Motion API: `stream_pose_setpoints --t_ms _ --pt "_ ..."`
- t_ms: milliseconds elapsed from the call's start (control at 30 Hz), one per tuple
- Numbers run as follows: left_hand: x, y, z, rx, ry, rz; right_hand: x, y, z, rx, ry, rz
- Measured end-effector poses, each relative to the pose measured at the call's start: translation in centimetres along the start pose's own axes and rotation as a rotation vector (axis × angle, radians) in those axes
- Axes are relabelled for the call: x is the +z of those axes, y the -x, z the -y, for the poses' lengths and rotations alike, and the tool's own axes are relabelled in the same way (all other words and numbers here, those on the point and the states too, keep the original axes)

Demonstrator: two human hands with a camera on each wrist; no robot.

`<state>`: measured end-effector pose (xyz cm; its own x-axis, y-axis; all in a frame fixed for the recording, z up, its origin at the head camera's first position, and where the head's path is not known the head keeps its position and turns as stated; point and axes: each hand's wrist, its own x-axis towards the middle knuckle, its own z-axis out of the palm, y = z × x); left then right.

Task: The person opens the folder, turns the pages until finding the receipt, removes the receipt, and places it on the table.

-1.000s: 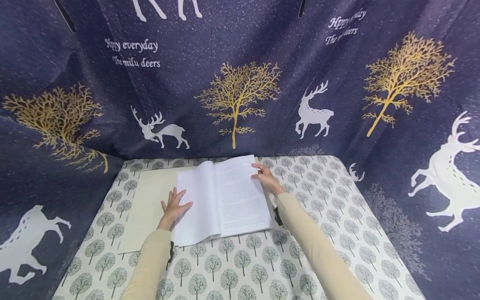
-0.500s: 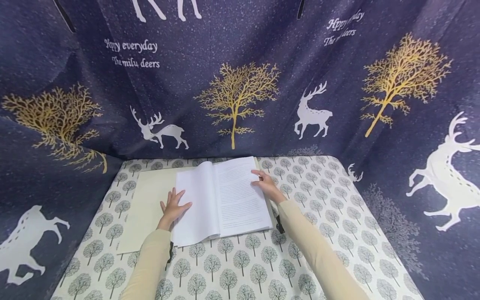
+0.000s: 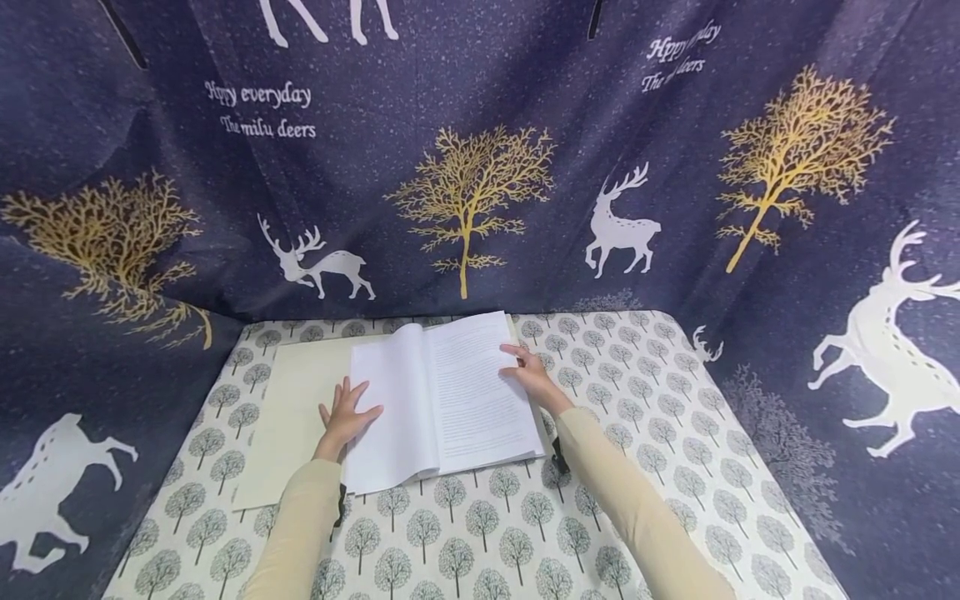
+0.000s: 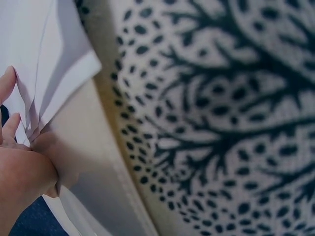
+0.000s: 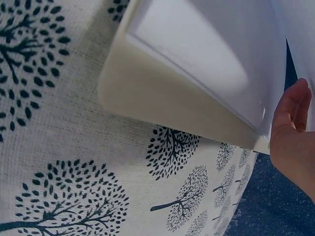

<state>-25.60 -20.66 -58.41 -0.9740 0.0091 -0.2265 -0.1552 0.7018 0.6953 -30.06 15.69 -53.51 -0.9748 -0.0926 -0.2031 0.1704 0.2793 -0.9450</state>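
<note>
An open book [image 3: 480, 392] with a cream cover [image 3: 288, 417] lies on the table, its printed right-hand page facing up. My left hand [image 3: 347, 418] rests with spread fingers on the blank white left-hand pages [image 3: 393, 417] and the cover beside them. In the left wrist view that hand [image 4: 24, 172] is beside bunched sheet edges. My right hand [image 3: 531, 375] pinches the outer edge of the right-hand page, index finger and thumb showing over the print. From the right wrist, a lifted page [image 5: 295, 29] stands apart from the stack [image 5: 197, 54] at my right hand [image 5: 293, 137].
A tree-print cloth [image 3: 457, 542] covers the table. Behind and at both sides hangs a dark blue curtain [image 3: 525, 233] with deer and gold trees. The book lies near the table's back edge.
My right hand has slid slightly toward me along the page's outer edge. The left hand stays in place, and the same spread is open.
</note>
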Motion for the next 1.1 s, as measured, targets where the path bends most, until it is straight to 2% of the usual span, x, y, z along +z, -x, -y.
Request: stream_pose_setpoints --t_ms 500,967,1100 --pt "-0.5 0.3 -0.3 0.013 -0.004 -0.003 0.7 1.2 0.1 -0.038 0.021 -0.006" --pt "-0.2 0.3 0.1 0.012 -0.012 0.004 1.3 2.8 0.6 -0.032 -0.068 0.011" --pt "-0.1 0.3 0.1 0.014 -0.008 0.003 1.5 3.4 0.7 -0.037 -0.123 0.024"
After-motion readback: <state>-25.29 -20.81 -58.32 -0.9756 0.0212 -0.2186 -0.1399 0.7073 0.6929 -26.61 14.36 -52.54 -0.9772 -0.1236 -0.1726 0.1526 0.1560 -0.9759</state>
